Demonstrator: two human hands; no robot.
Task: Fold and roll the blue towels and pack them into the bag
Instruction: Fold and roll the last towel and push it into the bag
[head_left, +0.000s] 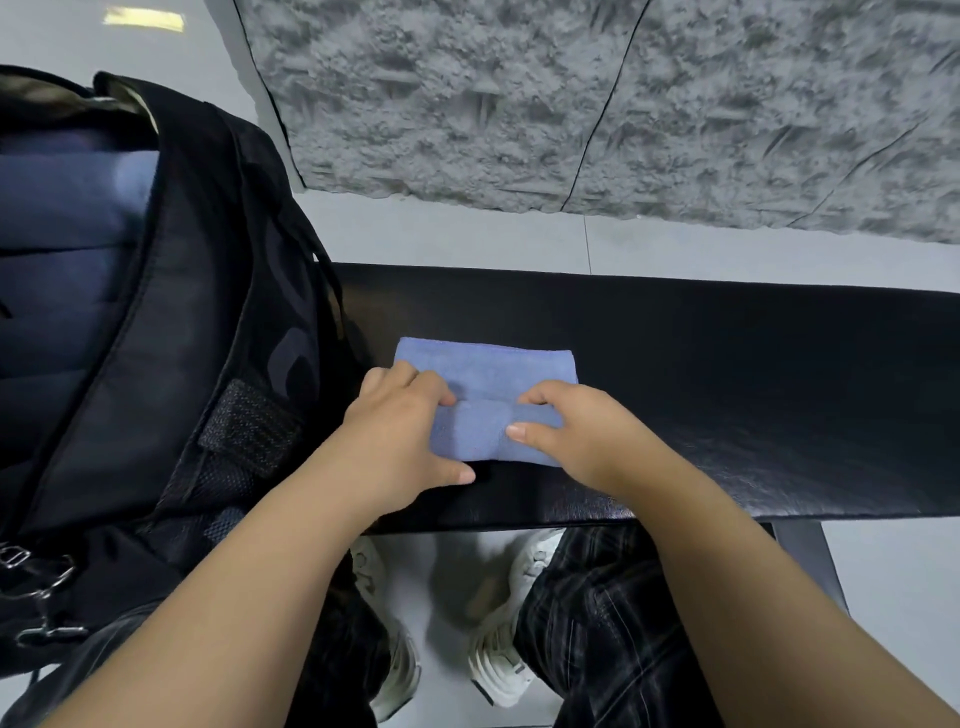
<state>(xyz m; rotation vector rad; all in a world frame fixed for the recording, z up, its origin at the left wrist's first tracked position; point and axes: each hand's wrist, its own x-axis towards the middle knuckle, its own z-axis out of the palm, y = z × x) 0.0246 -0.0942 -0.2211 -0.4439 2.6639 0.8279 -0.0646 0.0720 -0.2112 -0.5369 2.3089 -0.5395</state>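
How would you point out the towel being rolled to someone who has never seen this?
Find the long black bench. Beside the black backpack lies a light blue towel, both hands on its rolled near edge. It is the only pale thing on the bench.

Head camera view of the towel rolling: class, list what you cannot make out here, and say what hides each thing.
1. Near part of the blue towel: covered by the left hand and right hand, head view.
2. Fingertips of both hands: curled into the roll.
3. Contents of the black bag: dark blue shapes inside, too dim to identify; the bag is cut off by the left edge.
4. Bench: cut off by the right edge.
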